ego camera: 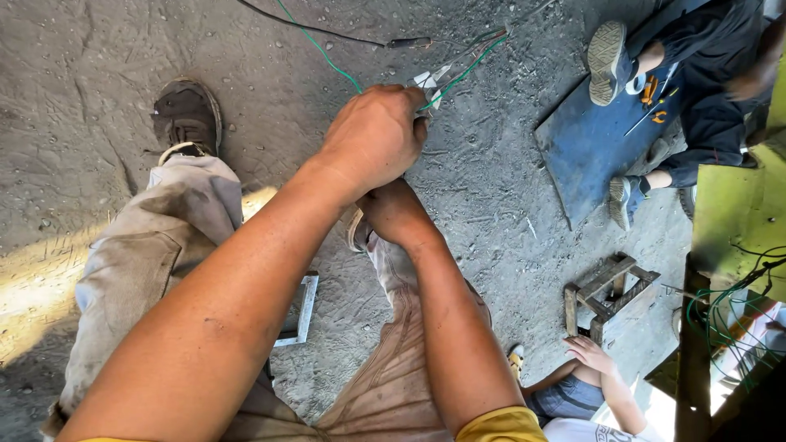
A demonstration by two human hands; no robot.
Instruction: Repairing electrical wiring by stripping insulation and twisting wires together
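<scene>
My left hand [372, 135] is closed in a fist around a bunch of thin wires [458, 74], green and white, which stick out past my knuckles toward the upper right. A green wire [323, 53] runs away from the fist to the top edge. My right hand [393, 211] sits just below and behind the left one, mostly hidden by it, its fingers curled against the same bundle. A black cable [327, 33] lies on the ground beyond. Both forearms reach out over my legs in dusty beige trousers [155, 237].
Grey dirt floor [98, 49] all around. A small wooden stool [606, 290] stands at right. A person squats on a blue board [585, 143] at upper right beside orange-handled pliers [651, 90]. Another person's hand [591, 354] rests at bottom right. Green wire coils [720, 311] hang at right.
</scene>
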